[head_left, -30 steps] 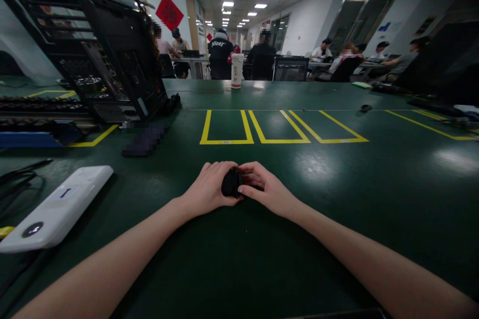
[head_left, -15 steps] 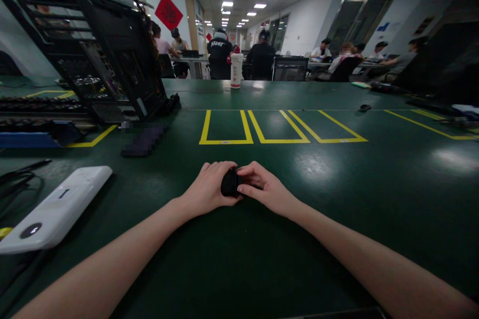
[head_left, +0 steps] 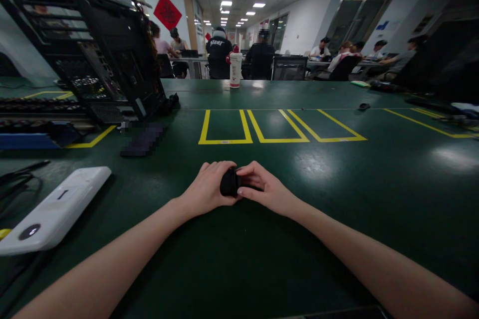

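Head: black object [head_left: 229, 183], apparently in left hand [head_left: 206, 188]

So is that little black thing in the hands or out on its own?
In the hands: the left hand curls around the black thing, and the right hand meets its other side.
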Demonstrator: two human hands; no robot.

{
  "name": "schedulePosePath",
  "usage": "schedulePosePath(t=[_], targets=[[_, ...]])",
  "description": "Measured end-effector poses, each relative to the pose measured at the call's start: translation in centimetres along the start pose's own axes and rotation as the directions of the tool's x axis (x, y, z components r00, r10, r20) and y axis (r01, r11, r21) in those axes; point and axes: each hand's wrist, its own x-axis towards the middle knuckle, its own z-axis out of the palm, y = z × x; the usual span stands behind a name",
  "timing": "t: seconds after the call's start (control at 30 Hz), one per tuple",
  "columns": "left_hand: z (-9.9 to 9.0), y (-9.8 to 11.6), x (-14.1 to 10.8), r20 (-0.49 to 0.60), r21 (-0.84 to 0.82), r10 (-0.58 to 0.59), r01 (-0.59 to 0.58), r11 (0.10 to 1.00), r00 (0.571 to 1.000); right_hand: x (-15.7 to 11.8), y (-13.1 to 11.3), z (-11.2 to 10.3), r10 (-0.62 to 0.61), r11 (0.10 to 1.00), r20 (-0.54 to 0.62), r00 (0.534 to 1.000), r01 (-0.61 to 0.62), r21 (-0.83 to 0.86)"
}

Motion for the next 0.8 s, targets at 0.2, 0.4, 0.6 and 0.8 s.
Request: schedulePosePath(t=[0.2,0.4,0.6,0.8], targets=[[0.4,-0.14,0.07,-0.027,0.009,0.0,0.0,1.0,1.0,0.28,-0.04,0.26,0.035,0.999,-0.03,0.999,-0.035,-0.009],[0.25,-0.2,0.03,-0.012,0.007,0.0,0.0,1.0,1.0,-0.04,-0.27,0.03,0.053,0.998,0.025,0.998,-0.052,-0.028],[0.26,-0.09,0.06,-0.021,0.0,-0.004,0.004,1.0,1.0,0.02,-0.18,0.18,0.01,1.0,-0.001,1.0,-0.01,-0.009],[-0.4,0.44,0.13,0.021,-0.027,-0.013,0.014,1.0,1.0,0.19,-0.26,0.35,0.061,0.998,-0.035,0.998,-0.062,-0.031]])
